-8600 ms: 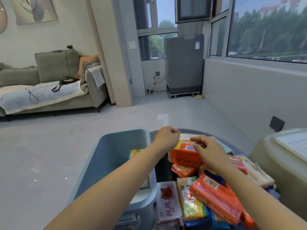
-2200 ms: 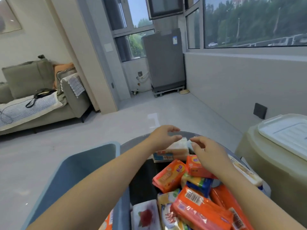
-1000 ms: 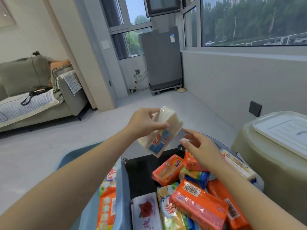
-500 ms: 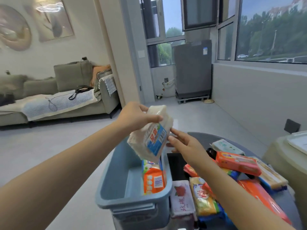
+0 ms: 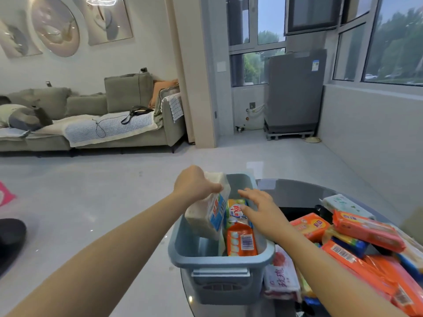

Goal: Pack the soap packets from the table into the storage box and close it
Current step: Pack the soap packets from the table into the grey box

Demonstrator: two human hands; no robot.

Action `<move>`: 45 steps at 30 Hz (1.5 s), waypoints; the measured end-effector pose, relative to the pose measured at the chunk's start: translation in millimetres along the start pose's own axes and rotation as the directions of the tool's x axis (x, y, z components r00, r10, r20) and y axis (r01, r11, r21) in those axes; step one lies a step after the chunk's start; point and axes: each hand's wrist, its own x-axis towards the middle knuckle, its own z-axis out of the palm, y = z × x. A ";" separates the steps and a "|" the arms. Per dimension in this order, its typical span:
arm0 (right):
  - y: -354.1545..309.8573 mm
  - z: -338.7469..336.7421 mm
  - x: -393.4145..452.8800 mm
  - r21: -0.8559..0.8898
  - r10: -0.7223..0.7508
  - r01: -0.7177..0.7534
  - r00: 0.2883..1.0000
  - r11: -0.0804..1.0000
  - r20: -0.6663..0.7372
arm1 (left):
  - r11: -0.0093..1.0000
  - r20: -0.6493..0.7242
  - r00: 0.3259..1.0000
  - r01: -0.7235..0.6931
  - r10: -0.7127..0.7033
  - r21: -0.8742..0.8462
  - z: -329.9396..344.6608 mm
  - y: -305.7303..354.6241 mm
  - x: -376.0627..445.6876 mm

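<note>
A blue-grey storage box stands open on the left part of the round dark glass table. My left hand grips a white soap packet with a blue label, tilted and partly lowered inside the box at its left wall. An orange soap packet stands upright in the box beside it. My right hand hovers open over the box's right rim, fingers spread, holding nothing. Several orange, yellow, blue and white soap packets lie piled on the table to the right.
A white packet with red writing lies against the box's right side. A grey-green sofa stands far left across bare floor. A grey appliance stands by the windows. A dark object lies at the left edge.
My left hand has lowered the white packet from above the box down into it. My right hand followed over the rim. The view swung left.
</note>
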 end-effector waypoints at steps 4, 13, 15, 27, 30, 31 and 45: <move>6.8 1.4 3.4 -0.049 -0.007 0.009 0.999 0.999 0.047 | 0.990 -0.003 1.000 -0.019 0.020 0.142 25.3 -3.1 1.0; 6.8 -0.3 1.3 -0.034 -0.022 0.024 0.997 0.999 0.070 | 0.933 0.016 1.000 -0.016 0.011 0.358 65.1 -6.1 9.0; 7.1 -0.3 1.0 -0.013 -0.020 0.021 0.997 1.000 0.069 | 0.934 0.035 0.999 -0.004 -0.009 0.358 72.2 -8.9 12.5; 8.0 2.2 0.8 0.004 -0.025 0.025 0.998 1.000 0.054 | 0.929 0.097 0.991 0.049 -0.090 0.367 84.1 -18.9 22.9; 6.6 1.9 0.1 -0.004 -0.025 0.025 0.998 1.000 0.054 | 0.926 0.192 0.975 0.036 -0.115 0.375 86.7 -21.7 21.8; 6.6 1.7 0.1 -0.004 -0.025 0.025 0.998 1.000 0.053 | 0.925 0.229 0.966 0.022 -0.117 0.380 87.8 -22.3 21.5; 9.3 3.2 0.9 0.010 -0.029 0.029 0.999 1.000 0.033 | 0.962 0.303 0.941 0.066 -0.148 0.266 88.6 -16.6 19.9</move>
